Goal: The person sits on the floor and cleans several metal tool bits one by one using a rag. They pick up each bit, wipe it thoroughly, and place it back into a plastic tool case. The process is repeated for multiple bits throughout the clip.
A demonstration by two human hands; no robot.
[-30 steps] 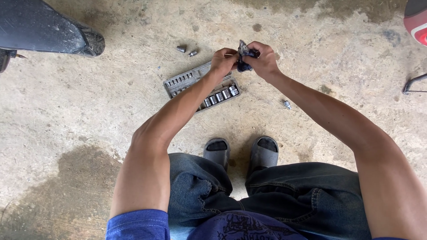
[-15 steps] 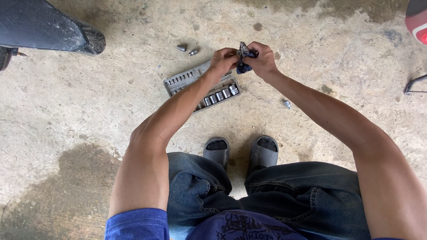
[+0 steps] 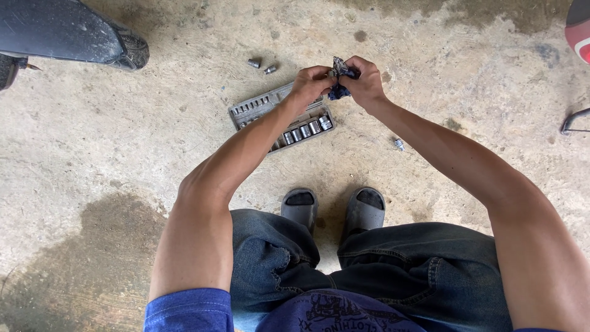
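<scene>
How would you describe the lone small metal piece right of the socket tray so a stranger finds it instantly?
Start at the grey socket tray on the concrete floor. Look right, past the person's right forearm, to a small silvery socket-like piece. Unlike the two loose pieces above the tray, it lies alone.

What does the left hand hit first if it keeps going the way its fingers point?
The left hand points toward the right hand, so it would likely meet the dark blue rag bunched between them first; both hands already grip it. Depth is hard to judge.
</scene>
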